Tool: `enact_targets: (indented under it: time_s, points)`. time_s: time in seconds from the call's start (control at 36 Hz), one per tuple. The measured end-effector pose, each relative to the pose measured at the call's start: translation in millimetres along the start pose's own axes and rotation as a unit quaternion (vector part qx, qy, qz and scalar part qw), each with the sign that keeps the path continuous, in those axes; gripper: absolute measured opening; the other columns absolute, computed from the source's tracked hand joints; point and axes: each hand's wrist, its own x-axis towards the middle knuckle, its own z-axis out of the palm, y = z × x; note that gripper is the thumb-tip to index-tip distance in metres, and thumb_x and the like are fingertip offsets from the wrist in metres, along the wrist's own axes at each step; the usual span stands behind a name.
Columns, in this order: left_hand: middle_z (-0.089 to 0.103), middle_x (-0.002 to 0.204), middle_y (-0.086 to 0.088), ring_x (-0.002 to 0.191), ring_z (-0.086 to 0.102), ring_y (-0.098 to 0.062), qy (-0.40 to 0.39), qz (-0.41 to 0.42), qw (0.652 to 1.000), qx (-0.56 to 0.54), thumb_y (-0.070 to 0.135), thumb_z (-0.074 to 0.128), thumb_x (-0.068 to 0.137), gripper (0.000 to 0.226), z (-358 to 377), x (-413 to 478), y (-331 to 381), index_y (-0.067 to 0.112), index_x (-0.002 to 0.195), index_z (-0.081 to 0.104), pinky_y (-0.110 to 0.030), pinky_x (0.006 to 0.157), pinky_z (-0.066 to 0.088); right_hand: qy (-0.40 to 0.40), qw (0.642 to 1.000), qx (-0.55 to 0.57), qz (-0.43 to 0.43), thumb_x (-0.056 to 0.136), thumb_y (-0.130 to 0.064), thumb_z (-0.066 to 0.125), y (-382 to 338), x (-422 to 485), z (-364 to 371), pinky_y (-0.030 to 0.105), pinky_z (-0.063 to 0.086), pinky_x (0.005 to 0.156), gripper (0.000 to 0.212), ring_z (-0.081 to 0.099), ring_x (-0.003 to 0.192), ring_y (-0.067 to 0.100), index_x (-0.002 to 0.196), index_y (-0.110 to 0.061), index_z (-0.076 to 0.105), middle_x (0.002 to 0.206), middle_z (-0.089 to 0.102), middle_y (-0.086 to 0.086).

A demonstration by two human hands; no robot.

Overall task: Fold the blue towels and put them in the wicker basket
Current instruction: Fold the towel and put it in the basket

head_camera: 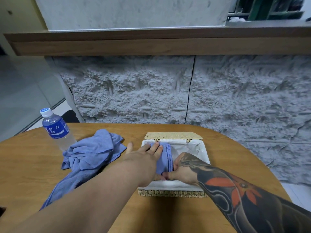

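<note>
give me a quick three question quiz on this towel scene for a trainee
1. True or false: the bottle stands right of the basket.
2. The left hand lies flat on: A) the folded towel in the basket, B) the bottle, C) the loose towels.
3. Fill in: the loose towels lie between the bottle and the ____.
Key: 1 false, it stands to the left; 2 A; 3 basket.
</note>
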Motion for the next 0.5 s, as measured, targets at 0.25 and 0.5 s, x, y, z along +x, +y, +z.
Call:
enact_targets:
  time_s: [0.25,0.5]
  points:
    - [-0.006,0.173,0.014,0.159,0.010,-0.016,0.022,-0.002,0.994,-0.105,0.079,0.059,0.084,0.113,-10.2,-7.8,-6.2,0.027,0.165,-0.001,-0.069,0.119,0.004,0.059,0.996,0.072,0.007,0.068,-0.055,0.093,-1.3,-14.4,-12.7,0.028,0.044,0.060,0.055,0.058,0.064,0.015,0.082,-0.005,0.074,0.069,0.066,0.004]
    - [0.040,0.159,0.024,0.142,0.047,-0.011,0.214,-0.018,0.936,-0.278,0.064,0.054,0.095,0.060,27.0,-37.0,-30.2,0.042,0.150,0.045,-0.048,0.114,0.031,0.204,0.972,0.087,-0.080,0.086,-0.055,0.077,-1.1,-37.4,-10.4,0.020,0.048,0.068,0.024,0.066,0.080,-0.001,0.093,-0.034,0.071,0.087,0.072,-0.014]
